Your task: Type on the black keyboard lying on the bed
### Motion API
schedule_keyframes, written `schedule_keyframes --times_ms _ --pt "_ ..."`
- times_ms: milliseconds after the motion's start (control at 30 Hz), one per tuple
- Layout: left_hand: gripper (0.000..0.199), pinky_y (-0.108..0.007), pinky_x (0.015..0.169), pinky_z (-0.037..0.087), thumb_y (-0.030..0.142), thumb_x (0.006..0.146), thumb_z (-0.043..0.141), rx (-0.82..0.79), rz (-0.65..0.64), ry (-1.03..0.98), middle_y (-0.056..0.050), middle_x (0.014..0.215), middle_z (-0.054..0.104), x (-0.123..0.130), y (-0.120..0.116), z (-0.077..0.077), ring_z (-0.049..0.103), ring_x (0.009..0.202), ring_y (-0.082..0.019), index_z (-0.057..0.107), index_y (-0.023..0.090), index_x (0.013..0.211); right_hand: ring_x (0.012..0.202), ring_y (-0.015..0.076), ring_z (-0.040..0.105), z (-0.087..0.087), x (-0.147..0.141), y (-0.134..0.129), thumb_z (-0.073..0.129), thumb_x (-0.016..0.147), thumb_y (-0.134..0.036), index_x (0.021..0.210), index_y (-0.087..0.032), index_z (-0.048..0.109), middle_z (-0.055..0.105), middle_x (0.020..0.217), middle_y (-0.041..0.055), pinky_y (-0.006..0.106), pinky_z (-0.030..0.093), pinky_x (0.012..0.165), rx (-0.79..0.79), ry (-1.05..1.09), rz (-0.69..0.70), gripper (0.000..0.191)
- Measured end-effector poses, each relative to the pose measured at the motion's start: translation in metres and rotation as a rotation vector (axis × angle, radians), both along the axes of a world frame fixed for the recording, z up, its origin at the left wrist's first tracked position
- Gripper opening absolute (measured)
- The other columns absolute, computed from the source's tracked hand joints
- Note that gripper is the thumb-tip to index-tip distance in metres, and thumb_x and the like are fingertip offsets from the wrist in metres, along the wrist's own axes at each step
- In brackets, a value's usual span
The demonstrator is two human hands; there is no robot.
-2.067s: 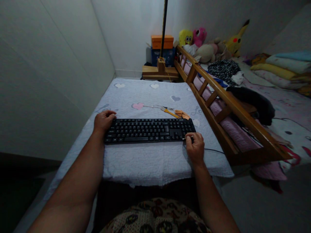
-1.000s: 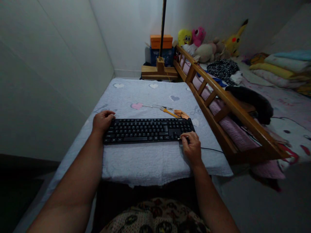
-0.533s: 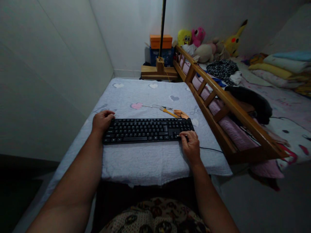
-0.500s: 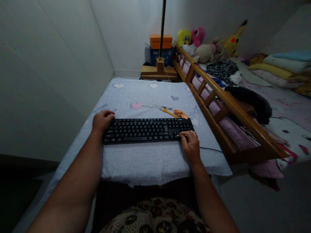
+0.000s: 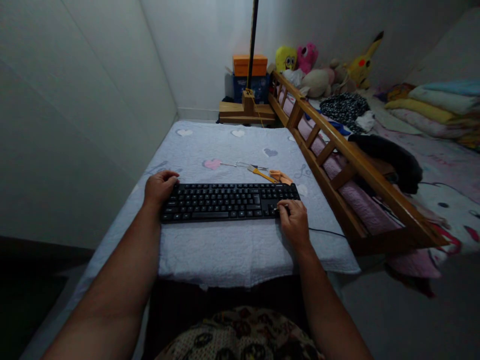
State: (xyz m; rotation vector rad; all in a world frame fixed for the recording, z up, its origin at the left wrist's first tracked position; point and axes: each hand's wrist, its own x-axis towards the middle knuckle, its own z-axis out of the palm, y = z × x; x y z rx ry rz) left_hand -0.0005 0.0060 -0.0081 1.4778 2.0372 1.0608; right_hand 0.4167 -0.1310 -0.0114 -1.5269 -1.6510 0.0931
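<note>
A black computer keyboard (image 5: 221, 201) lies flat across the cloth-covered table. My left hand (image 5: 160, 187) is closed round its left end, fingers curled over the upper left corner. My right hand (image 5: 294, 220) rests at the keyboard's right end, over the arrow keys and number pad. Thumb and fingers there are pinched together, with a small pale tip showing at the fingertips; I cannot make out what it belongs to. Just behind the keyboard lie a brush with a yellow handle (image 5: 261, 173) and a folded orange cloth (image 5: 280, 176).
Thin metal tools (image 5: 252, 166) lie beyond the brush on the pale heart-patterned cloth (image 5: 210, 250). A black cable (image 5: 326, 231) runs off to the right. The wooden bed rail (image 5: 360, 165) borders the table's right side; a stand with a black pole (image 5: 252, 45) rises behind.
The view has shifted very slightly. Both hands stay in the same places on the keyboard, and the right fingertips have barely moved.
</note>
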Motion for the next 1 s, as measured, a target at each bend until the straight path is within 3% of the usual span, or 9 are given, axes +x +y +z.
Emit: schedule_keyframes --times_ms 367,1000 --pt "0.026 -0.035 0.079 0.053 0.035 0.067 0.061 -0.005 -0.006 -0.025 -0.004 0.082 0.073 0.0 0.0 -0.002 0.066 0.081 -0.025 0.073 0.023 0.086 0.09 0.0255 0.061 -0.006 0.0 0.0 0.055 0.097 -0.022 0.087 -0.025 0.067 0.07 0.085 0.0041 0.041 0.044 0.088 0.046 0.036 0.01 0.016" --pt "0.027 -0.035 0.081 0.053 0.037 0.068 0.062 -0.005 -0.012 0.009 -0.003 0.082 0.073 -0.002 0.0 -0.003 0.066 0.083 -0.025 0.074 0.022 0.086 0.089 0.0241 0.06 0.001 -0.012 -0.002 0.053 0.1 -0.02 0.087 -0.026 0.064 0.071 0.084 0.0025 0.041 0.044 0.089 0.066 -0.007 0.082 0.018"
